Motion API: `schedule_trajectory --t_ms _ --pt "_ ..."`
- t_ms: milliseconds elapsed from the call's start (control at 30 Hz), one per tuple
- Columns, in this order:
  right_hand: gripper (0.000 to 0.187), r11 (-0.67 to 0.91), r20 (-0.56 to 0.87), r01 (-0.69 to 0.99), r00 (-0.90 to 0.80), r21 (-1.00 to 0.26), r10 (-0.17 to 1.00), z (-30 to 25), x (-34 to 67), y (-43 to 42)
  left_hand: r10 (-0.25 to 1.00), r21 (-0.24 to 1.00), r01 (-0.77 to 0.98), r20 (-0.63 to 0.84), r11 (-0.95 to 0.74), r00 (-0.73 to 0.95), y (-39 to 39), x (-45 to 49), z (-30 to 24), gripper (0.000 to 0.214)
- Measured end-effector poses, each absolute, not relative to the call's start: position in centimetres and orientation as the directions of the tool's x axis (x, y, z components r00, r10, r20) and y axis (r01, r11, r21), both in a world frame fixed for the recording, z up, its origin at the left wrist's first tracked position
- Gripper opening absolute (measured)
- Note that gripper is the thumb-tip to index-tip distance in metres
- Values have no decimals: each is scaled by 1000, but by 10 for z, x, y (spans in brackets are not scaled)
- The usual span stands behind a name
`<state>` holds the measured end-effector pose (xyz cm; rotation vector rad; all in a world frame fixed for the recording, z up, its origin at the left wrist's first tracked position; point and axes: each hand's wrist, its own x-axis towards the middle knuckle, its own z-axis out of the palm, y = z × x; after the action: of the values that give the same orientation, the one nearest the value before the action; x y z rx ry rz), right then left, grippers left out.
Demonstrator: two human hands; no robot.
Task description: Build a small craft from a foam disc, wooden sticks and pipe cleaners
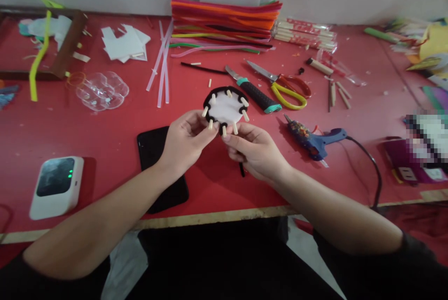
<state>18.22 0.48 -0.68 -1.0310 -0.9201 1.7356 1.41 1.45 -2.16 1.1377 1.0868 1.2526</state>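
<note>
Between my hands, above the table, is a round white disc [226, 108] edged with black pipe cleaner. Several short wooden sticks stand up around its rim, and the black strand weaves about them. My left hand [191, 136] pinches the lower left edge, thumb on the near side. Gripping the lower right edge is my right hand [254, 148], its thumb by a stick at the front. A loose black pipe cleaner end [241, 169] hangs below my right hand. Most of the disc's underside is hidden.
Beyond the disc lie a black-handled cutting tool [261, 95] and scissors [280, 86]. A blue glue gun [313, 139] with a cord sits right. A black phone [164, 197] is under my left forearm; a white device [58, 187] stands left. Colourful pipe cleaners [224, 17] are at the back.
</note>
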Motion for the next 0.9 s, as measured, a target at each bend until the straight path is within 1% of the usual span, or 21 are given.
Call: schedule_trajectory --t_ms 100,200,300,567,667,800,900 --pt "34 -209 -185 -160 -155 -965 971 -9 184 5 998 992 -127 24 -17 53 14 14 -22 17" --pt "34 -110 -105 -50 -102 -993 989 -10 185 5 998 994 -105 22 -15 67 13 13 -22 16" --pt "35 -92 -88 -50 -79 -995 993 -9 185 5 999 996 -89 14 -10 48 11 13 -21 17" --pt "44 -172 -164 -96 -84 -980 983 -9 183 7 998 994 -113 14 -8 55 11 13 -17 14" --pt "37 -156 -151 -74 -72 -985 986 -11 183 5 1000 995 -100 2 -1 17 12 14 -16 15" --pt "22 -59 -63 61 -65 -996 996 -9 184 1 1000 986 -164 -7 2 -27 13 15 -14 15" --pt "21 -56 -61 82 -61 -995 996 -8 185 0 1000 986 -167 -19 15 -23 13 16 -14 15"
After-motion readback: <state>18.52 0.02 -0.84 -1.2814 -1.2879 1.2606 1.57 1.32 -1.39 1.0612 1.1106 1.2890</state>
